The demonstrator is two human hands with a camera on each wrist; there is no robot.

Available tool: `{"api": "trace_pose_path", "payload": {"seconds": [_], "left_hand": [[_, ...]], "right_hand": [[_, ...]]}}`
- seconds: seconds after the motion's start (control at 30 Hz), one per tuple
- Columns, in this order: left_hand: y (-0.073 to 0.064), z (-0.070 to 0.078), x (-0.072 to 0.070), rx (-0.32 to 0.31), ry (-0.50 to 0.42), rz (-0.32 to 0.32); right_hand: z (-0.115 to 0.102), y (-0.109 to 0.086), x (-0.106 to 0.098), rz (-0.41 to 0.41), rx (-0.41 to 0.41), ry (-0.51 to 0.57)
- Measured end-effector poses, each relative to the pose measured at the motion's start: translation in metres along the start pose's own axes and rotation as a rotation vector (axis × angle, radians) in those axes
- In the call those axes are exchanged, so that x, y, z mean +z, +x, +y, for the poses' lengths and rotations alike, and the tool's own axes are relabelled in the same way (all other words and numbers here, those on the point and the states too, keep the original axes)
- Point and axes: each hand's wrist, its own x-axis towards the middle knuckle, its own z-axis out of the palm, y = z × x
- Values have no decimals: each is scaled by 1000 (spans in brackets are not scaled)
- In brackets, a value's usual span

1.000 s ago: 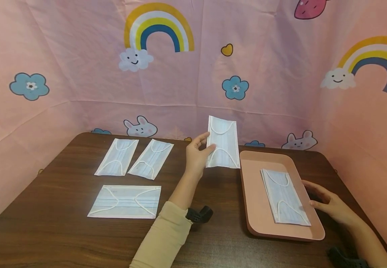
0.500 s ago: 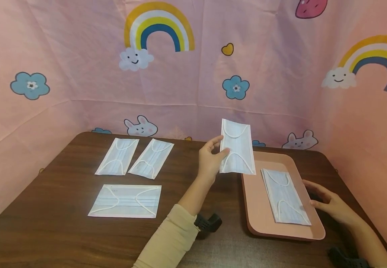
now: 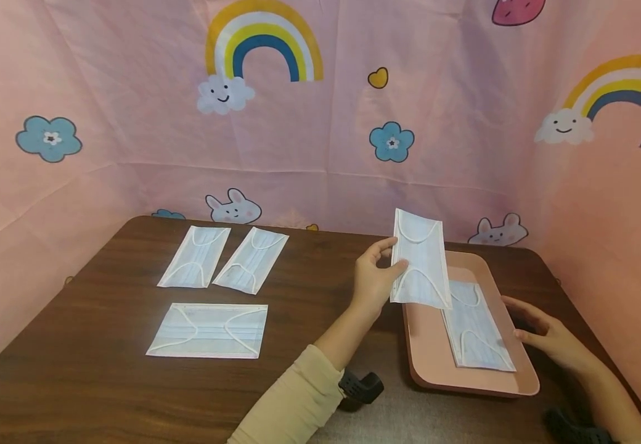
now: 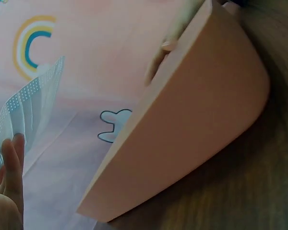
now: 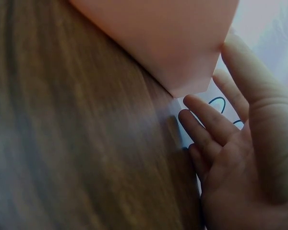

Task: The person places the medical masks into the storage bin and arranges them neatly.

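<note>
My left hand (image 3: 375, 280) pinches a pale blue face mask (image 3: 420, 259) by its left edge, thumb in front. The mask hangs over the far left part of a pink tray (image 3: 428, 364), above its rim. In the left wrist view the same mask (image 4: 31, 108) shows its pleats between the fingers. Inside the tray lies a small stack of face masks (image 3: 478, 333), its upper left partly hidden by the held one. My right hand (image 3: 553, 342) is at the tray's right side; in the right wrist view its thumb (image 5: 249, 72) touches the tray wall (image 5: 182, 43), fingers loosely extended.
On the left of the brown table (image 3: 104, 382) lie two masks side by side, a left one (image 3: 194, 258) and a right one (image 3: 251, 260). A third mask (image 3: 208, 331) lies sideways in front of them. A pink printed cloth (image 3: 331, 123) hangs behind the table.
My left hand has carried the mask rightward and slightly down, from beside the tray to over its left part. The right hand and the tray have stayed in place.
</note>
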Motion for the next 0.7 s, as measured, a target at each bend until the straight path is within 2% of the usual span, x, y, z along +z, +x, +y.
{"api": "trace_pose_path", "payload": {"seconds": [0.37,0.5,0.7], "left_hand": [[-14,-5,24,29,69,2],[-20,-7,37,23,72,48],[-27,-10,50,-32,90,104]], "right_hand": [[2,-1,-1,1,-14,9],[2,-1,-1,6,-32,24],[2,1,0,3,-36,33]]}}
